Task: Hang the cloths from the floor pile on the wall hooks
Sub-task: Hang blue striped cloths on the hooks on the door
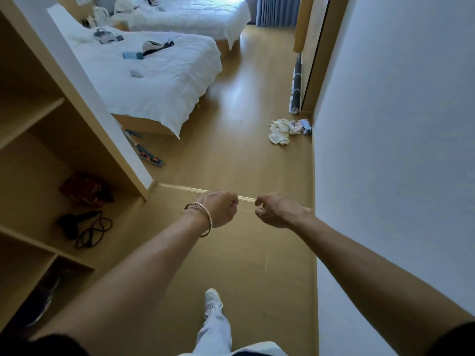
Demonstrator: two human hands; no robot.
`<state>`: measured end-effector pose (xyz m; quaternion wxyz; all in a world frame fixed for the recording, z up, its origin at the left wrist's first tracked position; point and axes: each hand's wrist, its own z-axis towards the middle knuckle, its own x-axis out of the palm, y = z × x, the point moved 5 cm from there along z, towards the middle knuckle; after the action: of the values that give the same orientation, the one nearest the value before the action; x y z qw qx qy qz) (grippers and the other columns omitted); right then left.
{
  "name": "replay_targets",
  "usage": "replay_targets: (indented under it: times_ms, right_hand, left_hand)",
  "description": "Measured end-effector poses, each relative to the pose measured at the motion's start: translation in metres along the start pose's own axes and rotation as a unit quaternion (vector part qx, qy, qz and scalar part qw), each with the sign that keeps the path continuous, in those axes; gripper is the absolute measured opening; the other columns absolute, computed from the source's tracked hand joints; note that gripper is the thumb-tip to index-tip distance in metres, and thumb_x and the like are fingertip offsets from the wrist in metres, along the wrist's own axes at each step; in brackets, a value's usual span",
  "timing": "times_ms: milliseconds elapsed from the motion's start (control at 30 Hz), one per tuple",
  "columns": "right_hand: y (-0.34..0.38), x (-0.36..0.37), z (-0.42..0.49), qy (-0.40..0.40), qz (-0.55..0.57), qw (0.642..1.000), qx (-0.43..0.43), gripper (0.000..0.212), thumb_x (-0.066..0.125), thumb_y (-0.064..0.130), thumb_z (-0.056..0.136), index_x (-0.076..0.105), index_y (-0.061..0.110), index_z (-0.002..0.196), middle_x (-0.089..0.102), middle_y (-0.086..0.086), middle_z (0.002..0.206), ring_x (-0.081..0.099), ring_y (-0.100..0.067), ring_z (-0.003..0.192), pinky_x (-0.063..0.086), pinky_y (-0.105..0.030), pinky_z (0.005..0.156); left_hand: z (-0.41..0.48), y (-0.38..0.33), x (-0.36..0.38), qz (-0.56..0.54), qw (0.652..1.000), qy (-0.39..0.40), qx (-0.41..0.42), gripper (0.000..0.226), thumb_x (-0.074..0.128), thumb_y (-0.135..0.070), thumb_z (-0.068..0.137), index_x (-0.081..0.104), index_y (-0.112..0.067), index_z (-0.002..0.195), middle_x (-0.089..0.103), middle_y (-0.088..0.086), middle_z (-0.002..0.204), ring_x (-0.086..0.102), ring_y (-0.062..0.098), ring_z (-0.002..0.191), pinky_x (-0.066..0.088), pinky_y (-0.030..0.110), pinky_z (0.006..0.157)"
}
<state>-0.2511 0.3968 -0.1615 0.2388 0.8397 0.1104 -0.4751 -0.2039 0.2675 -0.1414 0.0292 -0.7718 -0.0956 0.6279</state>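
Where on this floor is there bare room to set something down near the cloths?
The wide floor strip between the near bed and the right wall is bare, right up to the cloth pile. Crowded: the pile's corner beside the rolled mat, and the bed's foot, where orange-and-blue items lie.

Cloths (289,129) uncountable (too small).

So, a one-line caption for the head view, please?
Left hand and right hand, both empty, extend toward the cloth pile on the floor.
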Motion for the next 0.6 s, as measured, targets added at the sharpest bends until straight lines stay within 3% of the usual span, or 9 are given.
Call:
replay_targets:
  times_ms: [167, 367, 600]
  right_hand:
    - [0.014, -0.023, 0.059, -0.012, -0.025, 1.0, -0.012, 0.037, 0.043, 0.025, 0.097, 0.055, 0.016, 0.131, 0.056, -0.011, 0.129, 0.055, -0.027, 0.114, 0.045, -0.032, 0.089]
    - [0.023, -0.061, 0.141, -0.018, -0.003, 0.999, 0.048, 0.041, 0.043, 0.029, 0.098, 0.047, 0.02, 0.138, 0.044, -0.009, 0.143, 0.049, -0.026, 0.124, 0.042, -0.036, 0.1]
    - [0.045, -0.086, 0.208, -0.045, 0.041, 0.994, 0.086, 0.045, 0.043, 0.035, 0.098, 0.043, 0.021, 0.141, 0.04, -0.007, 0.145, 0.045, -0.025, 0.129, 0.037, -0.033, 0.102]
  left_hand:
    - [0.059, 0.033, -0.005, 0.026, 0.999, -0.008, 0.022, 0.029, 0.04, -0.026, 0.095, 0.06, -0.026, 0.117, 0.057, -0.001, 0.123, 0.052, 0.023, 0.115, 0.042, 0.031, 0.089]
    - [0.146, 0.077, -0.024, -0.068, 0.997, 0.02, 0.041, 0.031, 0.042, -0.026, 0.094, 0.058, -0.026, 0.121, 0.056, 0.003, 0.126, 0.052, 0.024, 0.116, 0.042, 0.031, 0.096]
    - [0.217, 0.127, -0.034, -0.079, 0.995, 0.034, 0.045, 0.035, 0.042, -0.024, 0.095, 0.054, -0.026, 0.128, 0.054, 0.004, 0.13, 0.052, 0.024, 0.119, 0.038, 0.03, 0.098]
